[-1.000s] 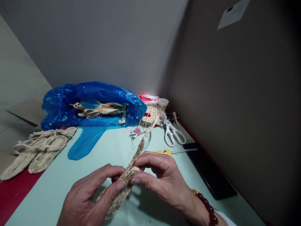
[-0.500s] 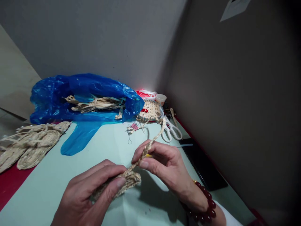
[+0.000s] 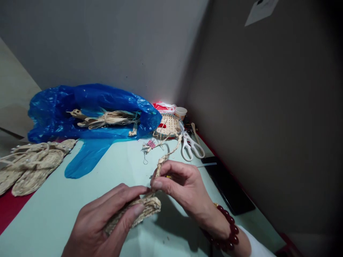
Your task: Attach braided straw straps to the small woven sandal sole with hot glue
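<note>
My left hand (image 3: 107, 217) pinches a small woven straw sole (image 3: 146, 207) between thumb and fingers, low in the middle of the view. My right hand (image 3: 182, 185), with a dark red bead bracelet (image 3: 227, 232) on its wrist, grips the braided straw strand (image 3: 163, 160) that rises from the sole's far end. The loose end of the braid trails off toward the back of the pale green table top (image 3: 120, 167).
A blue plastic bag (image 3: 88, 107) holding a straw bundle (image 3: 109, 119) lies at the back left. Finished straw sandals (image 3: 29, 164) rest at the left edge. White-handled scissors (image 3: 189, 144), a woven piece (image 3: 167, 125), a small cup (image 3: 181, 112) and a black phone (image 3: 227, 185) sit by the right wall.
My right hand slid up along the braid and pulled it away from the sole, while my left hand kept its pinch. The view shifted slightly right.
</note>
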`<state>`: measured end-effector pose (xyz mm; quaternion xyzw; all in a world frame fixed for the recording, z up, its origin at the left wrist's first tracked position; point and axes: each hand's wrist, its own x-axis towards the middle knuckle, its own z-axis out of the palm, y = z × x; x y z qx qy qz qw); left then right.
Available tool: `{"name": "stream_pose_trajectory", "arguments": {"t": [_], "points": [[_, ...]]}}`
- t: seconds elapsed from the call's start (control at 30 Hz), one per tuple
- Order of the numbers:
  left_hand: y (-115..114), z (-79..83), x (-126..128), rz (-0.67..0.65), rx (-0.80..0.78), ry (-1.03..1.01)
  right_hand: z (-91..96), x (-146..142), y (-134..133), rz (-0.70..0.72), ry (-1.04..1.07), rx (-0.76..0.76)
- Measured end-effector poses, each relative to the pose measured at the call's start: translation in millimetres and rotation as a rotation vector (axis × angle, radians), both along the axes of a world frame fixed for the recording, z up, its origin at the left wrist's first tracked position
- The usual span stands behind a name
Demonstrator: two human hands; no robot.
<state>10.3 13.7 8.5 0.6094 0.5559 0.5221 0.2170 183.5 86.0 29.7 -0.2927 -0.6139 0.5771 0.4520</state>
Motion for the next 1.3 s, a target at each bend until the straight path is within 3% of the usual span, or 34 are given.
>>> {"name": "stream_pose_trajectory", "arguments": {"t": [0.13, 0.37, 0.7, 0.93, 1.13, 1.3], "points": [[2, 2.9, 3, -0.09, 0.064, -0.066, -1.4, -1, 2, -0.003, 0.005, -0.058], [3, 2.1, 2, -0.133, 0.09, -0.026, -7.4, -6, 1, 0.05, 0.042, -0.194], [3, -1.4, 1, -0.102, -0.059, -0.095, -10.2, -4, 5, 0.114, 0.095, -0.162], [3, -0.8, 3, -0.197, -0.077, -0.077, -16.8, -9, 5, 0.151, 0.049, -0.139], [6, 2.2, 2, -0.083, -0.126, -0.171, -12.5, -3, 7, 0.169, 0.034, -0.052], [10, -7.3, -7, 0.116, -0.237, -0.393, -0.2, 16, 20, -0.078, 0.004, 0.052]]}}
